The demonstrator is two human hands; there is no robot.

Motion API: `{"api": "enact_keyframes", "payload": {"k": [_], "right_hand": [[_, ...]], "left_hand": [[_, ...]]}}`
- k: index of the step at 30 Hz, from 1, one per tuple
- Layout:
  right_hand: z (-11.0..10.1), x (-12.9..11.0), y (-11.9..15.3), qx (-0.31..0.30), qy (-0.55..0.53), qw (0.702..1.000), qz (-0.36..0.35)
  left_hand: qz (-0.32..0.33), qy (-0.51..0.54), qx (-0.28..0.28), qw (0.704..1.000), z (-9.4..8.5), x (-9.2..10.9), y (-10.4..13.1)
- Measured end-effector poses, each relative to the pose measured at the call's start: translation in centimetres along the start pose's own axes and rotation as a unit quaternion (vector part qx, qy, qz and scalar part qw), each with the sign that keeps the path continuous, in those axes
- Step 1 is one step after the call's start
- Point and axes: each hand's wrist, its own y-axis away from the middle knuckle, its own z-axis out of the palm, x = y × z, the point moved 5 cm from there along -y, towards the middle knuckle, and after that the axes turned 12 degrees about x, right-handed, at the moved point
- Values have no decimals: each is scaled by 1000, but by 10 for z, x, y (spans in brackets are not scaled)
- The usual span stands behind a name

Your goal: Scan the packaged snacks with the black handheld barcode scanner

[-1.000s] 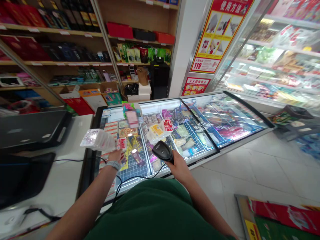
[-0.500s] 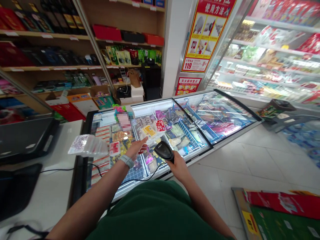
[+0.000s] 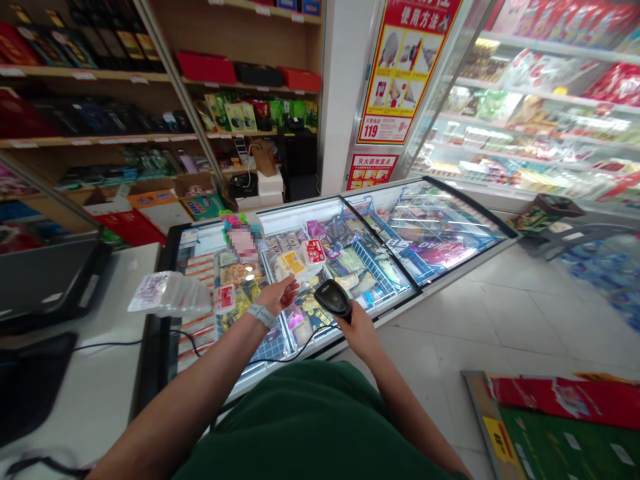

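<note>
My right hand is wrapped round the handle of a black barcode scanner, which sits over the near edge of the glass-topped freezer. Palm turned up and fingers loosely spread, my left hand holds nothing. Just beyond it on the glass lie a yellow-labelled pack and a red-labelled pack. Left of my left hand is another small red-labelled pack. A row of clear plastic packs lies across the freezer's left end and the white counter.
A black cable runs from the scanner along the freezer's near side. Black equipment stands on the white counter at left. Behind are stocked shelves. A green and red display is at lower right.
My left hand has moved slightly right and turned more palm up, with its fingers off the packs. The scanner in my right hand has shifted slightly right. The view has moved a little.
</note>
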Motion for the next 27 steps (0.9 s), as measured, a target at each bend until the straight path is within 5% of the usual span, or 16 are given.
{"api": "enact_keyframes", "payload": {"k": [9,18,27], "right_hand": [[1,-4,-1,-9,-10,1000,-6],[8,-27,-2,-31,-9,999,-44],[20,-64,3,-70,-18,994,-79]], "left_hand": [[146,-12,55,988,-43,3,-5],[312,-57,85,944,-98,19,17],[409,-152,102,894,-119,33,43]]}}
